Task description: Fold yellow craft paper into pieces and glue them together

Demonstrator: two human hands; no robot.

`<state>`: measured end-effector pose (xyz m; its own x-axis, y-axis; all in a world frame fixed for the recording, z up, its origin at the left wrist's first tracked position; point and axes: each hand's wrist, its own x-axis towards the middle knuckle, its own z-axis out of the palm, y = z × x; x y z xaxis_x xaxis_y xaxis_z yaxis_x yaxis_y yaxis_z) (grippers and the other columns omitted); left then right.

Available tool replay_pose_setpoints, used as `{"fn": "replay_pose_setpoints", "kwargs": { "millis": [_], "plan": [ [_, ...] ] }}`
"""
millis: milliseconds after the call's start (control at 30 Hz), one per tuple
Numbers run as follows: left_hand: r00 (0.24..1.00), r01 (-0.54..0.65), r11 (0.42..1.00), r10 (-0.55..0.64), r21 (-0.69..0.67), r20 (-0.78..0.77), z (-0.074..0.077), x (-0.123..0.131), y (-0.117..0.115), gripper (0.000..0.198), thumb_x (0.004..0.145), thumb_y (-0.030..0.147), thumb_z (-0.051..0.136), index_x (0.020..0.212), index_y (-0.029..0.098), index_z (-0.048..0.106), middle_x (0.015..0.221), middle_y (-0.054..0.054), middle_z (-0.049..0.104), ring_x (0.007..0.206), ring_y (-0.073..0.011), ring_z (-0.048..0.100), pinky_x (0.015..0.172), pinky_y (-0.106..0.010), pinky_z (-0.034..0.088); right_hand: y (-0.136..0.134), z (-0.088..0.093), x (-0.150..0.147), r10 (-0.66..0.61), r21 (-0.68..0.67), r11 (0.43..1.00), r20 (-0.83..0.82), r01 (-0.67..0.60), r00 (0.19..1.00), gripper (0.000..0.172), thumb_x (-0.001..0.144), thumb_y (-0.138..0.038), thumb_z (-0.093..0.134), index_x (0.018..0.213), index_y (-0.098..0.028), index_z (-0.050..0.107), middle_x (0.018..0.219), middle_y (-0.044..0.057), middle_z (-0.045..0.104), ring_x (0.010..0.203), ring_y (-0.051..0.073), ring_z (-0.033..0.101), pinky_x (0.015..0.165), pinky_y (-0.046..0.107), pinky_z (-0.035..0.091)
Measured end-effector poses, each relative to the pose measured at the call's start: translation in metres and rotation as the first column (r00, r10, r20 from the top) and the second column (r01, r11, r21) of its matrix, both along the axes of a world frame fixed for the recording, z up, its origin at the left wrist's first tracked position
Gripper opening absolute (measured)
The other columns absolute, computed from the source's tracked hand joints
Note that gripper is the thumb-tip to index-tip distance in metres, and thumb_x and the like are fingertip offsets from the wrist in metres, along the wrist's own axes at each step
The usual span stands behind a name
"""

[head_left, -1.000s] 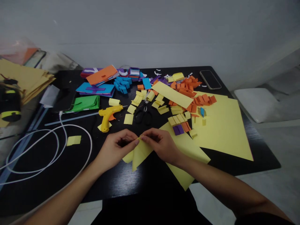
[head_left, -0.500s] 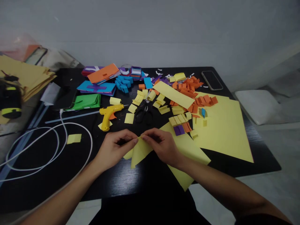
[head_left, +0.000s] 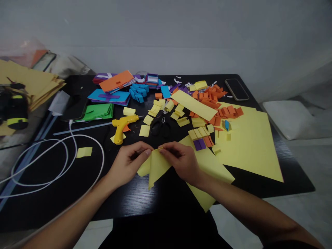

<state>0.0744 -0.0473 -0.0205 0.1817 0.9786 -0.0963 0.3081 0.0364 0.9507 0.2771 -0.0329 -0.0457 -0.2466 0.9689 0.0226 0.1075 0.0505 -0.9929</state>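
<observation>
Near the front of the black table, a piece of yellow paper hangs between my hands, its lower part folded over and curling downward. My left hand pinches its top edge between thumb and index finger. Close beside it, my right hand pinches the same edge from the other side. Just beyond my fingers lie black-handled scissors and a yellow glue gun. Small folded yellow paper pieces are scattered around the scissors. A larger yellow sheet lies partly under my right forearm.
Orange folded pieces and a yellow strip lie at the back right, by large yellow sheets and a phone. Stacks of coloured paper sit at the back left. A white cable loops across the left side.
My fingertips have come slightly apart along the paper's top edge, showing more of it between them. The whole view has shifted a little; the other things lie as before.
</observation>
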Motion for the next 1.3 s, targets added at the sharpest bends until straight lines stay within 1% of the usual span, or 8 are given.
{"fn": "replay_pose_setpoints", "kwargs": {
  "millis": [133, 300, 600, 733, 833, 1000, 1167, 1300],
  "plan": [
    [1.0, -0.02, 1.0, 0.02, 0.002, 0.003, -0.005, 0.001, -0.001, 0.018, 0.092, 0.035, 0.068, 0.087, 0.018, 0.073, 0.066, 0.003, 0.062, 0.061, -0.0111, 0.056, 0.055, -0.02, 0.041, 0.0, 0.0, -0.002, 0.01, 0.021, 1.0, -0.001, -0.01, 1.0, 0.011, 0.09, -0.031, 0.073, 0.094, -0.022, 0.079, 0.087, 0.003, 0.081, 0.077, 0.018, 0.076, 0.07, 0.028, 0.06],
    [1.0, -0.018, 0.999, 0.019, 0.036, -0.025, -0.011, 0.0, -0.001, 0.017, 0.091, 0.033, 0.07, 0.086, 0.018, 0.073, 0.069, 0.002, 0.065, 0.064, -0.0114, 0.058, 0.058, -0.021, 0.044, 0.0, 0.0, -0.004, 0.042, 0.015, 0.999, -0.029, -0.042, 0.999, 0.011, 0.09, -0.03, 0.073, 0.093, -0.02, 0.077, 0.086, 0.003, 0.08, 0.076, 0.016, 0.075, 0.069, 0.026, 0.059],
    [0.996, 0.02, 0.987, -0.005, 0.157, -0.09, -0.011, 0.001, -0.002, 0.012, 0.091, 0.028, 0.07, 0.085, 0.018, 0.075, 0.072, 0.001, 0.07, 0.066, -0.0114, 0.062, 0.061, -0.02, 0.046, 0.002, 0.0, -0.002, 0.087, -0.003, 0.996, 0.001, -0.087, 0.996, 0.015, 0.09, -0.033, 0.073, 0.089, -0.019, 0.077, 0.079, 0.001, 0.077, 0.07, 0.014, 0.068, 0.064, 0.025, 0.051],
    [0.996, 0.01, 0.988, 0.004, 0.157, -0.088, -0.012, -0.001, -0.001, 0.013, 0.092, 0.028, 0.07, 0.085, 0.018, 0.074, 0.072, 0.001, 0.069, 0.067, -0.0111, 0.061, 0.061, -0.02, 0.046, 0.004, 0.004, 0.002, 0.116, -0.008, 0.993, 0.029, -0.116, 0.993, 0.017, 0.095, -0.032, 0.066, 0.095, -0.02, 0.078, 0.086, 0.003, 0.078, 0.075, 0.015, 0.068, 0.067, 0.026, 0.051],
    [0.997, 0.002, 0.99, 0.009, 0.138, -0.08, -0.013, -0.002, -0.001, 0.014, 0.091, 0.029, 0.069, 0.084, 0.018, 0.074, 0.071, 0.001, 0.068, 0.065, -0.0112, 0.06, 0.06, -0.02, 0.046, 0.004, 0.007, 0.003, 0.129, -0.012, 0.992, 0.082, -0.128, 0.988, 0.021, 0.097, -0.032, 0.06, 0.097, -0.019, 0.077, 0.083, 0.003, 0.076, 0.07, 0.015, 0.065, 0.061, 0.025, 0.047],
    [0.996, 0.021, 0.991, -0.009, 0.133, -0.085, -0.013, 0.0, -0.001, 0.015, 0.091, 0.029, 0.069, 0.084, 0.017, 0.074, 0.072, 0.001, 0.07, 0.066, -0.0118, 0.062, 0.061, -0.021, 0.047, 0.003, 0.004, -0.002, 0.116, -0.025, 0.993, 0.05, -0.115, 0.992, 0.018, 0.09, -0.035, 0.071, 0.09, -0.017, 0.074, 0.076, 0.002, 0.074, 0.067, 0.014, 0.065, 0.06, 0.025, 0.047],
    [0.994, 0.042, 0.99, -0.027, 0.135, -0.107, -0.013, -0.001, -0.001, 0.015, 0.092, 0.028, 0.069, 0.084, 0.018, 0.075, 0.071, 0.001, 0.07, 0.066, -0.0116, 0.062, 0.06, -0.02, 0.046, 0.005, 0.002, 0.0, 0.161, 0.002, 0.987, 0.088, -0.161, 0.983, 0.016, 0.093, -0.032, 0.067, 0.091, -0.018, 0.074, 0.08, 0.002, 0.076, 0.071, 0.014, 0.068, 0.065, 0.025, 0.049],
    [0.994, 0.039, 0.991, -0.025, 0.129, -0.108, -0.013, -0.002, 0.0, 0.013, 0.091, 0.027, 0.068, 0.084, 0.018, 0.075, 0.072, 0.001, 0.071, 0.067, -0.0112, 0.063, 0.061, -0.019, 0.047, 0.007, 0.004, 0.003, 0.179, -0.012, 0.984, 0.098, -0.179, 0.979, 0.015, 0.093, -0.029, 0.065, 0.093, -0.017, 0.074, 0.081, 0.003, 0.076, 0.07, 0.014, 0.067, 0.063, 0.025, 0.049]
  ]
}}
